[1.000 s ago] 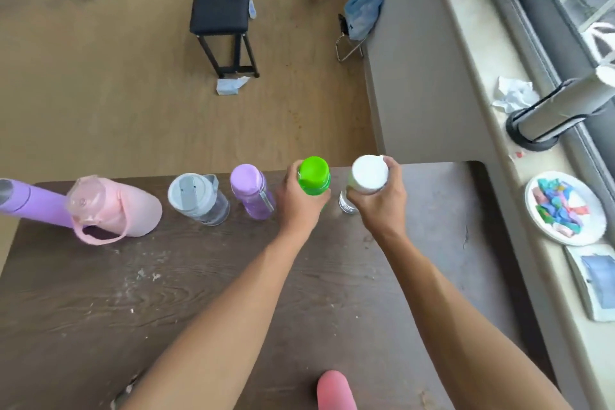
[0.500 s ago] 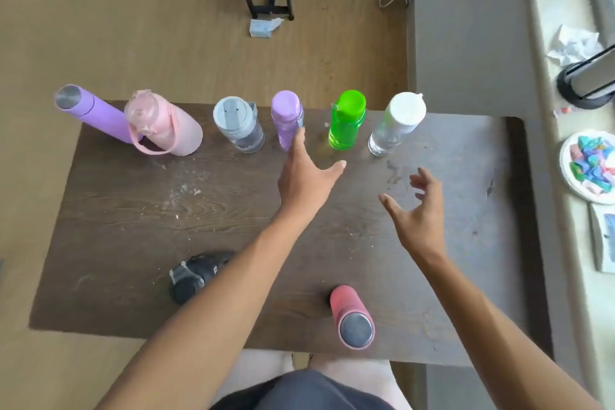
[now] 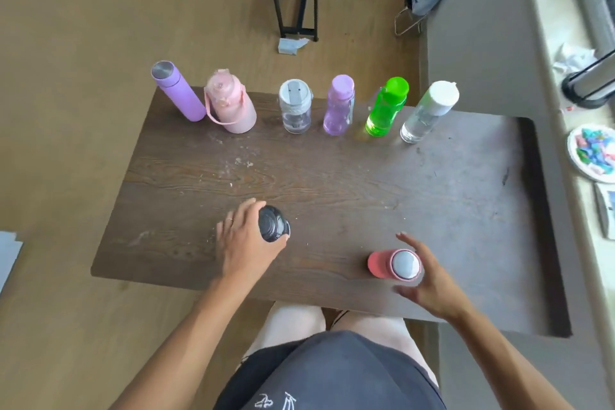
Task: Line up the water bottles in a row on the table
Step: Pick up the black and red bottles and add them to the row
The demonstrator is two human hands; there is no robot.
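Your left hand (image 3: 244, 243) is wrapped around the dark bottle (image 3: 273, 223) near the front left of the table (image 3: 332, 176), fingers curled behind it and thumb pressed against its near side, so you have a grip on it. Your right hand (image 3: 429, 280) is cupped around the red bottle (image 3: 392, 264) near the front right, fingers spread with the thumb below its grey cap; the hand is blurred, so I cannot tell whether it is actually touching the bottle or just beside it. Both of these bottles stand well apart from the row along the far edge of the table. That row runs, from your left: a purple steel-capped bottle (image 3: 178, 91), a pink jug with a carry strap (image 3: 229, 103) just beside it, a clear bottle with a grey lid (image 3: 295, 106), a lilac bottle (image 3: 338, 106), a green bottle (image 3: 386, 108) and a clear bottle with a white cap (image 3: 427, 113). All six stand upright. On the ledge to your right, a white plate (image 3: 572, 150) holds coloured scraps.
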